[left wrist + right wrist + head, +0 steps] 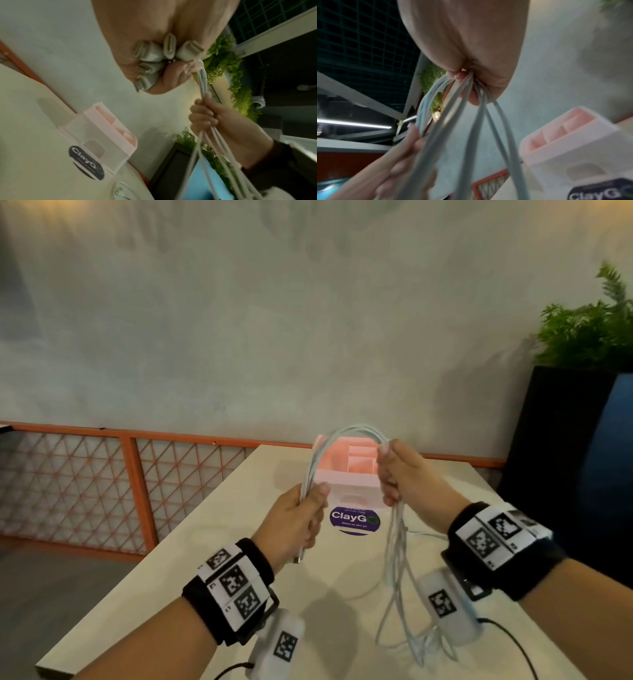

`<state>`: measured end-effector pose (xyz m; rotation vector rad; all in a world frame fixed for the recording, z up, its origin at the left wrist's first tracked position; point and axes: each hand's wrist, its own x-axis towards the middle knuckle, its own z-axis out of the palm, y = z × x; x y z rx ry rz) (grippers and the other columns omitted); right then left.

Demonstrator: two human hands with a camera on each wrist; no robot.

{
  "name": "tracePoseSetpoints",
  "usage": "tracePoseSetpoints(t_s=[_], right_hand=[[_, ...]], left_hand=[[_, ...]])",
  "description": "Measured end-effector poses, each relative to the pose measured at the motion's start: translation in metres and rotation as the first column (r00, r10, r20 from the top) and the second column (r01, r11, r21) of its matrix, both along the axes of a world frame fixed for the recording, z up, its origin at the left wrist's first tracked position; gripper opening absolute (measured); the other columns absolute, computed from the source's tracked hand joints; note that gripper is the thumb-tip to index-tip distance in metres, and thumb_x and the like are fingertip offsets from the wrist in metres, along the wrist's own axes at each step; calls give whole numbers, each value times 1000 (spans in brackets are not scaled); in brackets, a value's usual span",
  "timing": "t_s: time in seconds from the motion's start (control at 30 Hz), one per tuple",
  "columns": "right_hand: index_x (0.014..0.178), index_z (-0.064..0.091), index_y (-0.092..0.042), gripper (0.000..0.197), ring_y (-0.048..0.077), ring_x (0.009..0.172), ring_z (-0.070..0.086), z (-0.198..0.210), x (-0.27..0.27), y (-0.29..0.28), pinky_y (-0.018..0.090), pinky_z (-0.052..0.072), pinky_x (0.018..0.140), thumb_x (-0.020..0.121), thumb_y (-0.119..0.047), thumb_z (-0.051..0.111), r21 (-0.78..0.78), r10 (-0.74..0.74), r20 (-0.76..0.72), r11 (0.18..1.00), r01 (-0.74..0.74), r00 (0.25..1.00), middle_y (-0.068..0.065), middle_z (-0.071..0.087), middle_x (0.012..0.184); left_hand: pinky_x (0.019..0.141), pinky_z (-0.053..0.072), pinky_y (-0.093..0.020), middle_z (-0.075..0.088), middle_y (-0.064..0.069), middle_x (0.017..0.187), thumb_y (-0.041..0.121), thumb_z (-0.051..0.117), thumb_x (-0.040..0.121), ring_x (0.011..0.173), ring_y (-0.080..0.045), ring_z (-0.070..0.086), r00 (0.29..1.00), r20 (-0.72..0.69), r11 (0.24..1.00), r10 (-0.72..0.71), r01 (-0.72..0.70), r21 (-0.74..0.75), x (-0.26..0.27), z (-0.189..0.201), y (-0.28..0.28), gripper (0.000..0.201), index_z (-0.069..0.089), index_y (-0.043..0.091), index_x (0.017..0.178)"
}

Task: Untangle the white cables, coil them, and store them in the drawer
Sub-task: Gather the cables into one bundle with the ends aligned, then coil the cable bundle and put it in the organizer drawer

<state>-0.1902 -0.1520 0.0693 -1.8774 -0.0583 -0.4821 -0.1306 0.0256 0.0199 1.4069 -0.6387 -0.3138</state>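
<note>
1. Bundle of thin white rubbery charging cables (pixel 347 433) held up in the air above the near half of the pale wooden table (pixel 212 529), arching between both hands, in front of the pink plastic desk organiser with a clear front drawer (pixel 346 470).
2. Left hand (pixel 301 522) fisted round the bundle's left leg; fingers and thumb curled tight. Grey-white plug ends (pixel 154 54) bunched and poking out below the fist in the left wrist view.
3. Right hand (pixel 400 470) wrapped round the right leg of the arch; fingers curled, strands fanning out under the fist (pixel 471 86).
4. Loose tails hanging from the right hand down to the near right of the table, some slack lying on it (pixel 404 625).
5. Handling, by judgement: light, limp, no shape of their own; smooth jackets likely to slide through a loose fist; strands prone to re-crossing when swung.
6. Best hold, by judgement: near the plug ends, all gathered as one, other hand feeding slack into loops. Plugs stiff, a snag risk; avoid yanking at plug necks.
7. Drawer looks shut; coil not yet formed.
</note>
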Motion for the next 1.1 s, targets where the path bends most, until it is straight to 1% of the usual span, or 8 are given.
tracePoseSetpoints(t_s=[0.23,0.33,0.5,0.63,0.7,0.83,0.97,1.1], right_hand=[[87,52,-13,31,23,69,51,-7,10,33,44,49,70,94,-41,39,-421,1,1,907,0,1000,4,56,77],[71,59,-21,25,9,63,47,6,5,27,20,40,63,91,-35,53,-531,2,-4,847,-4,1000,-5,51,72],[73,64,-15,21,8,58,51,17,3,31,24,43,62,80,-34,69,-546,44,-98,833,-91,994,-4,57,65],[80,67,-9,22,5,75,52,30,2,32,14,40,78,83,-30,66,-178,152,-80,970,-164,985,-1,59,80],[98,66,5,37,17,100,57,27,5,32,28,37,99,84,-30,63,77,265,-86,963,-259,960,5,64,101],[89,63,-5,23,30,107,64,22,5,41,41,44,103,95,-18,46,407,397,9,837,-366,918,11,66,117],[87,56,-7,20,21,76,61,19,7,48,38,47,87,96,-22,45,512,290,87,808,-293,953,7,59,89],[101,56,-7,20,21,97,60,19,5,51,40,48,90,95,-24,47,362,293,80,882,-302,953,3,60,100]], left_hand=[[41,33,-15,66,18,72,26,59,89,42,-3,40,988,145,997,-53,43,71,-10,10,-17,25,53,25,113],[70,51,-13,70,5,102,21,79,72,74,1,66,963,247,982,-110,67,178,-1,8,-12,47,57,22,113],[72,51,-23,69,4,73,20,72,81,62,-3,65,954,299,975,-36,-32,222,1,2,-18,11,66,24,90],[75,50,-37,61,6,51,28,64,87,58,-14,58,959,275,946,-63,-30,323,-1,-5,-22,22,67,11,74],[73,50,-38,59,6,49,29,64,86,59,-18,56,958,269,939,-99,1,345,-4,-4,-22,28,66,6,69],[49,38,-11,56,8,42,28,61,89,43,-3,50,961,247,946,-128,43,322,-6,1,-20,33,64,5,66],[43,34,-5,56,13,39,29,55,92,38,2,48,975,171,947,-145,87,310,-13,8,-15,35,59,11,62],[55,36,-13,56,7,54,37,53,92,53,-5,48,972,208,940,-114,37,340,-10,15,-11,41,57,15,57]])
